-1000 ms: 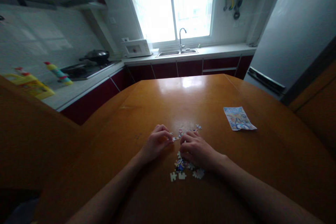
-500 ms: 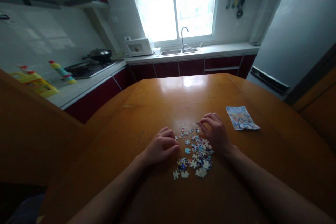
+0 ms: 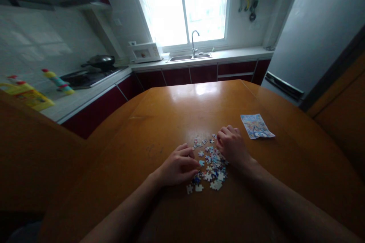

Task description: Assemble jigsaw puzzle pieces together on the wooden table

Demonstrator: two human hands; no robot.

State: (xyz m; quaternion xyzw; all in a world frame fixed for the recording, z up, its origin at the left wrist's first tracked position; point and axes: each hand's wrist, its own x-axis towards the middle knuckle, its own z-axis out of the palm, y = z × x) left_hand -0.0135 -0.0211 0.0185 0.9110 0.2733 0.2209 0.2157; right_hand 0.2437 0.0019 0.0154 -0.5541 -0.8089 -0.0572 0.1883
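Observation:
A loose heap of jigsaw puzzle pieces (image 3: pixel 215 163) lies on the wooden table between my hands, some showing colour and some pale. My left hand (image 3: pixel 178 165) rests at the heap's left side, fingers bent and the thumb apart from them, with nothing seen in it. Its fingertips are close to a light blue piece (image 3: pixel 201 163). Over the heap's right edge is my right hand (image 3: pixel 232 146), its fingers curled down and in. Whatever may be between those fingertips is hidden. A single puzzle piece (image 3: pixel 213 136) lies just left of its knuckles.
A printed picture sheet (image 3: pixel 257 126) lies on the table (image 3: pixel 171 110) to the right of my right hand. Beyond the table are a sink (image 3: pixel 189 57), a microwave (image 3: pixel 145 52), a stove with a wok (image 3: pixel 100 61) and yellow bottles (image 3: pixel 31 95). A fridge (image 3: pixel 310 38) stands at right.
My right hand has gone from a pinch on a small piece to curled fingers, and a piece now lies beside it. My left hand has shifted closer to the heap. The view has turned slightly.

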